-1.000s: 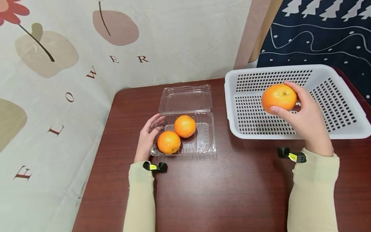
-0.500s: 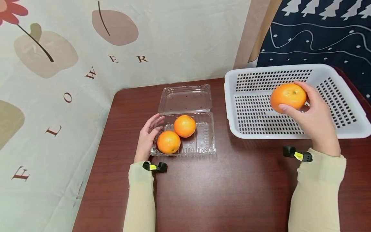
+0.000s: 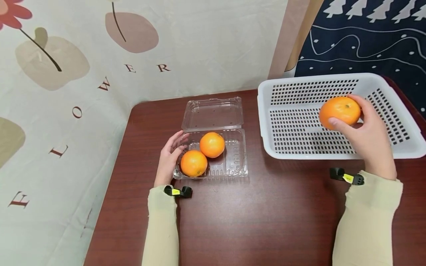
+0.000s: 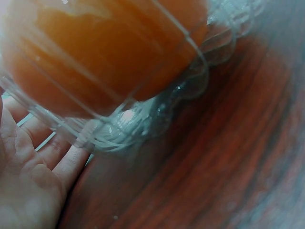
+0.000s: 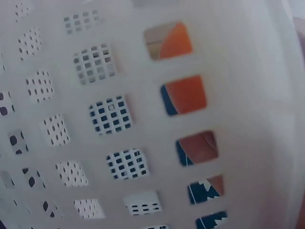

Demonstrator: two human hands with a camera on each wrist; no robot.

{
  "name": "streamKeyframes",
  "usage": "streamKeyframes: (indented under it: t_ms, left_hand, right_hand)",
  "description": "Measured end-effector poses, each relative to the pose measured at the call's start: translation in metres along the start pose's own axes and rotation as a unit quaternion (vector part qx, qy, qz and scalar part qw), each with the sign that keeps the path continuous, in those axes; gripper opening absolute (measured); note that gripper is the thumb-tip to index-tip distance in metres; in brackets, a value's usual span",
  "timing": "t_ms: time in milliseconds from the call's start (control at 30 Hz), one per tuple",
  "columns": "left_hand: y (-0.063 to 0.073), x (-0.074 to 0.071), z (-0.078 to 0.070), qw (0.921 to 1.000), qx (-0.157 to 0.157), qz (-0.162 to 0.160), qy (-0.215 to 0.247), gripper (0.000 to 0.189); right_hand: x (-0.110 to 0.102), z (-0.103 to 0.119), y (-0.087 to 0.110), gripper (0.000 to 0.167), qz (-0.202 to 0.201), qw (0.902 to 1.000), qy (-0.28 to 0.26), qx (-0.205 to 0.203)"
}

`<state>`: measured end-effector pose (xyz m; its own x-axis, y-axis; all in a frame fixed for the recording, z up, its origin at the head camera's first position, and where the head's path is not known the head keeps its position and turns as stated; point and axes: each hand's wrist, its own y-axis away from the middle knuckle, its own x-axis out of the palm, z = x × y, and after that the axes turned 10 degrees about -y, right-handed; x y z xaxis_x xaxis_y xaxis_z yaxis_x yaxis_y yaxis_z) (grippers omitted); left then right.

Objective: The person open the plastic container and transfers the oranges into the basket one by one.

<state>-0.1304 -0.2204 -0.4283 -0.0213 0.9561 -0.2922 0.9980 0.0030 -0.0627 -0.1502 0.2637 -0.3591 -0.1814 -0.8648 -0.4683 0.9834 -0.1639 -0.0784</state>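
Above the white basket, my right hand grips an orange, thumb in front and fingers behind. In the right wrist view the basket's wall fills the frame, and patches of the orange show through its holes. My left hand rests at the left side of a clear plastic clamshell box, its fingers relaxed along the outer wall. Two oranges sit in that box, a front one at the near left corner and another behind it. The left wrist view shows the near orange through the plastic.
The box's lid lies folded back, flat behind the base. Both stand on a dark red wooden table. A printed pale cloth hangs along the back and left, and a dark tree-patterned cloth at the back right.
My right hand has moved to the right over the basket with the orange still gripped. The left hand, the box and its two oranges have stayed in place.
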Motion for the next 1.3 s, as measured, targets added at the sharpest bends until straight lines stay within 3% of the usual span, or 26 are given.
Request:
streamKeyframes:
  t_ms: [567,1300]
  left_hand:
    - [0.0,0.0,0.0,1.0,-0.001,0.003,-0.002,0.047]
    - [0.0,0.0,-0.001,1.0,-0.001,0.0,0.001,0.047]
  right_hand:
    - [-0.006,-0.007,-0.004,0.073,-0.028,0.9982,0.04,0.035]
    - [-0.008,-0.013,-0.008,0.085,0.001,0.9948,0.078,0.066]
